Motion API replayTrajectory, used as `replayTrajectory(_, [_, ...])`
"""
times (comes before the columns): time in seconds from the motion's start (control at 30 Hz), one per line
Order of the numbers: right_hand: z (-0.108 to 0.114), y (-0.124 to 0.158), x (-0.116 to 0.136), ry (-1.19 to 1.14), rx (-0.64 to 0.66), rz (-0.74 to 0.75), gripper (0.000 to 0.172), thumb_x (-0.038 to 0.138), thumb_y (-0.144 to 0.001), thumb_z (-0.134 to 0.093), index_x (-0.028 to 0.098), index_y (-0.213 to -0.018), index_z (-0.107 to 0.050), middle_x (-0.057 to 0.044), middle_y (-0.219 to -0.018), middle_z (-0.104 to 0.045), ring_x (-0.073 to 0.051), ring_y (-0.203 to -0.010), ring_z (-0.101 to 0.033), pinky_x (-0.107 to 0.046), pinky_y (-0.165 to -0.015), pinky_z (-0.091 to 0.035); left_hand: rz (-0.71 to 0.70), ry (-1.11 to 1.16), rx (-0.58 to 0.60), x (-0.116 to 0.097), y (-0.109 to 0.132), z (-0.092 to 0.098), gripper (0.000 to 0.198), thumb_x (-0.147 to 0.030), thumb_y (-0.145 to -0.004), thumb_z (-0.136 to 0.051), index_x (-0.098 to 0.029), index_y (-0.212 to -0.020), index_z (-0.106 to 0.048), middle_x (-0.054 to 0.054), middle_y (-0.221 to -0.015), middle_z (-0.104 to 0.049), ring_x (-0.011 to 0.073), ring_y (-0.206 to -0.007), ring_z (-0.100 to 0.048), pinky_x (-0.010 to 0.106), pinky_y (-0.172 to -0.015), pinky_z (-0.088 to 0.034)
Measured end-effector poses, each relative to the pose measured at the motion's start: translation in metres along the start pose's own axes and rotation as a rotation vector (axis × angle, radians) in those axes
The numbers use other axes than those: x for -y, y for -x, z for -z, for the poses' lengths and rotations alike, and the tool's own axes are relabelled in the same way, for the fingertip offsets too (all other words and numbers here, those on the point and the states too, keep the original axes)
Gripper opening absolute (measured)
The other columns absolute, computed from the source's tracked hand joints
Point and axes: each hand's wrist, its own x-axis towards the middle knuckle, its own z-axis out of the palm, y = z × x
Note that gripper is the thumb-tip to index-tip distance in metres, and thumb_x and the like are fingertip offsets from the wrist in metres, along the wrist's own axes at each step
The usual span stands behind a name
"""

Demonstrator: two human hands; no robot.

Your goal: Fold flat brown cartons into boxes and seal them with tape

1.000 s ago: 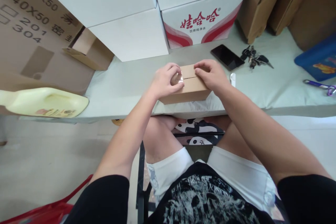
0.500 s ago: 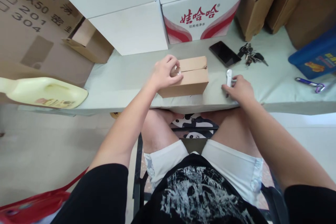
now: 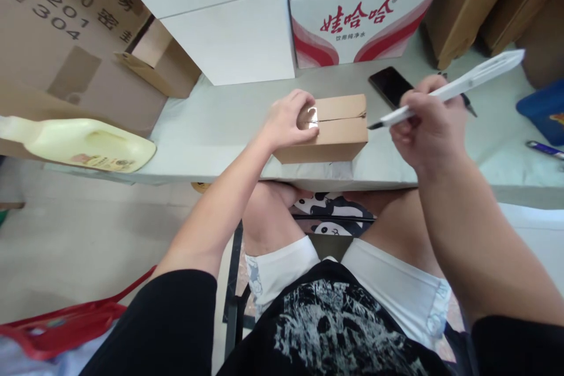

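The right hand has lifted the white utility knife off the desk, clasping it blade-first toward the small cardboard box at the front edge, which the left hand still clamps.

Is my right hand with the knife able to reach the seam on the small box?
Likely yes: the knife tip is beside the box, whose seam lies bare on that side; the left hand covers only its far end.

My right hand leaves the surface, now lifted, gripping the white cutter, tip beside the box.
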Motion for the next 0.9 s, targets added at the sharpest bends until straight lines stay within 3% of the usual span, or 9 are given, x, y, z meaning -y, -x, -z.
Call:
replayTrajectory(0.1, [-0.037, -0.010, -0.004, 0.112, 0.128, 0.079, 0.053, 0.048, -0.073, -0.078, 0.029, -0.071, -0.029, 0.007, -0.055, -0.034, -0.013, -0.044, -0.038, -0.032, -0.042, -0.030, 0.038, -0.030, 0.019, -0.002, -0.001, 0.001, 0.047, -0.033, -0.075, -0.070, -0.023, -0.120, -0.058, 0.010, -0.126, -0.067, 0.0303, -0.112, -0.065, 0.045, -0.100, -0.050])
replayTrajectory(0.23, [-0.060, -0.021, -0.020, 0.159, 0.191, 0.014, 0.041, 0.051, -0.081, -0.075, 0.029, -0.077, -0.040, 0.006, -0.056, -0.043, -0.015, -0.050, -0.049, -0.031, -0.047, -0.037, 0.060, -0.042, 0.033, -0.006, -0.001, 0.001, 0.048, -0.034, -0.076, -0.070, -0.022, -0.121, -0.057, 0.010, -0.125, -0.067, 0.0309, -0.112, -0.065, 0.045, -0.099, -0.050])
replayTrajectory(0.37, [-0.057, -0.019, -0.026, 0.115, 0.193, 0.006, 0.043, 0.069, -0.090, -0.062, 0.029, -0.078, -0.050, 0.004, -0.053, -0.048, -0.015, -0.049, -0.054, -0.031, -0.044, -0.036, 0.042, -0.033, 0.027, -0.007, 0.000, -0.001, 0.044, -0.033, -0.077, -0.071, -0.023, -0.118, -0.057, 0.010, -0.127, -0.067, 0.0317, -0.114, -0.066, 0.045, -0.100, -0.049])
replayTrajectory(0.47, [-0.052, -0.016, -0.024, 0.160, 0.314, 0.066, 0.054, 0.081, -0.087, -0.059, 0.027, -0.082, -0.061, 0.003, -0.053, -0.049, -0.016, -0.053, -0.061, -0.031, -0.049, -0.043, 0.039, -0.026, 0.028, -0.006, 0.000, -0.002, 0.045, -0.033, -0.078, -0.071, -0.022, -0.119, -0.057, 0.010, -0.127, -0.067, 0.0324, -0.114, -0.066, 0.046, -0.099, -0.049])
replayTrajectory(0.57, [-0.051, -0.016, -0.022, 0.216, 0.377, 0.116, 0.043, 0.070, -0.084, -0.070, 0.027, -0.086, -0.065, 0.003, -0.062, -0.062, -0.015, -0.054, -0.062, -0.029, -0.049, -0.044, 0.044, -0.018, 0.024, -0.006, 0.001, -0.002, 0.045, -0.033, -0.079, -0.071, -0.024, -0.121, -0.057, 0.009, -0.127, -0.066, 0.0328, -0.116, -0.066, 0.047, -0.100, -0.048])
replayTrajectory(0.7, [-0.052, -0.017, -0.024, 0.263, 0.314, 0.149, 0.021, 0.041, -0.083, -0.076, 0.027, -0.089, -0.061, 0.005, -0.066, -0.064, -0.012, -0.052, -0.059, -0.026, -0.046, -0.039, 0.038, -0.004, 0.019, -0.007, 0.001, -0.001, 0.044, -0.033, -0.078, -0.071, -0.023, -0.119, -0.058, 0.010, -0.128, -0.066, 0.0322, -0.117, -0.066, 0.046, -0.101, -0.049])
replayTrajectory(0.8, [-0.052, -0.017, -0.026, 0.277, 0.258, 0.130, 0.018, 0.042, -0.092, -0.065, 0.029, -0.099, -0.054, 0.004, -0.073, -0.063, -0.014, -0.057, -0.064, -0.029, -0.048, -0.039, 0.035, -0.004, 0.013, -0.007, 0.001, -0.001, 0.043, -0.033, -0.078, -0.071, -0.023, -0.117, -0.058, 0.009, -0.127, -0.067, 0.0314, -0.114, -0.067, 0.045, -0.100, -0.050])
replayTrajectory(0.9, [-0.053, -0.015, -0.025, 0.426, 0.248, 0.143, 0.026, 0.052, -0.094, -0.062, 0.031, -0.104, -0.051, 0.002, -0.082, -0.062, -0.019, -0.066, -0.070, -0.033, -0.057, -0.045, 0.039, 0.000, 0.005, -0.007, 0.001, -0.001, 0.044, -0.033, -0.077, -0.072, -0.024, -0.118, -0.058, 0.009, -0.125, -0.068, 0.0306, -0.111, -0.067, 0.044, -0.097, -0.051])
